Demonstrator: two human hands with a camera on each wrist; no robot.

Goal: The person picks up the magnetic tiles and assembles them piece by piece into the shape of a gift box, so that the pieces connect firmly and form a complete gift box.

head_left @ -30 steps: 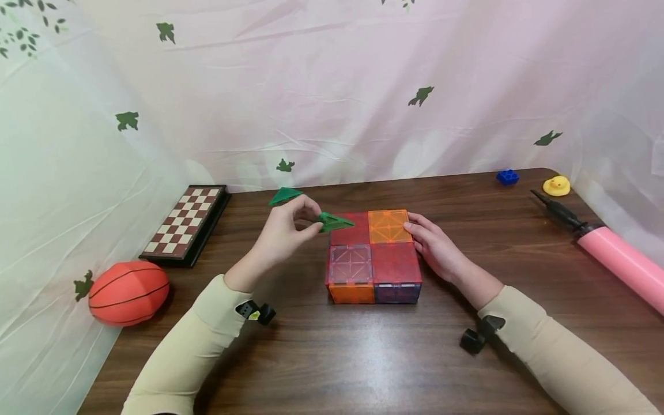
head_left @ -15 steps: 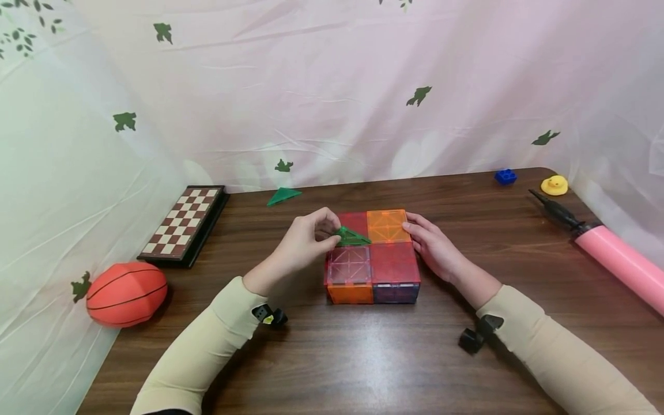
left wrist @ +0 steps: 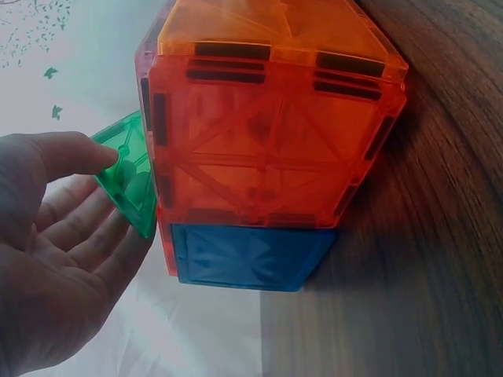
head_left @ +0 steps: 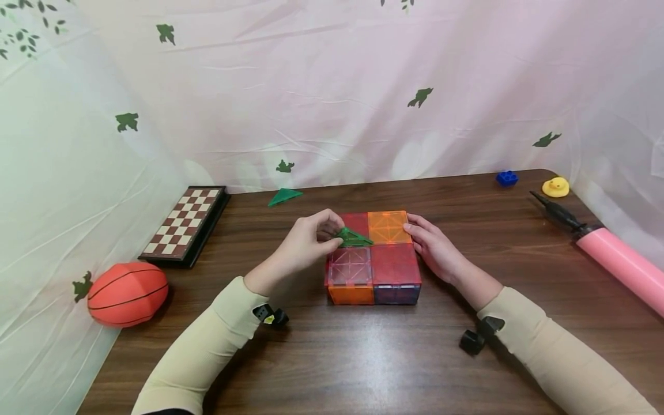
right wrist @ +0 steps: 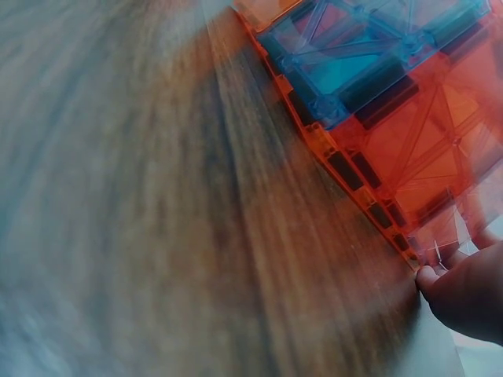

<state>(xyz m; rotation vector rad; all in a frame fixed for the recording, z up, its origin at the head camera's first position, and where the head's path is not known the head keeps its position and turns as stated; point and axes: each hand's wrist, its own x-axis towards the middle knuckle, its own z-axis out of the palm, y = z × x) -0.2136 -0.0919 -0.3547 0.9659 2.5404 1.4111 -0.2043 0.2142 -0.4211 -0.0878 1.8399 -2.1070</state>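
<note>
A low box of translucent magnetic tiles (head_left: 396, 264) stands mid-table, its top made of red, orange and pale purple squares. My left hand (head_left: 311, 239) pinches a green triangular magnetic tile (head_left: 355, 237) between thumb and fingers. That triangle stands on edge at the box top, along the seam between the back-left red square and the purple one. In the left wrist view the triangle (left wrist: 130, 173) meets the box's upper edge. My right hand (head_left: 436, 245) holds the box's right side near the back corner, thumb on the orange tile (head_left: 388, 226). Its other fingers are partly hidden behind the box.
Another green triangle tile (head_left: 284, 196) lies at the back. To the left are a chessboard (head_left: 184, 222) and a red ball (head_left: 128, 294). A blue block (head_left: 506, 178), a yellow rubber duck (head_left: 556, 187) and a pink hand pump (head_left: 619, 262) lie on the right.
My left hand has carried the green triangle rightward and down onto the box top, then stayed nearly still over the last half second. The right hand keeps its place on the box.
</note>
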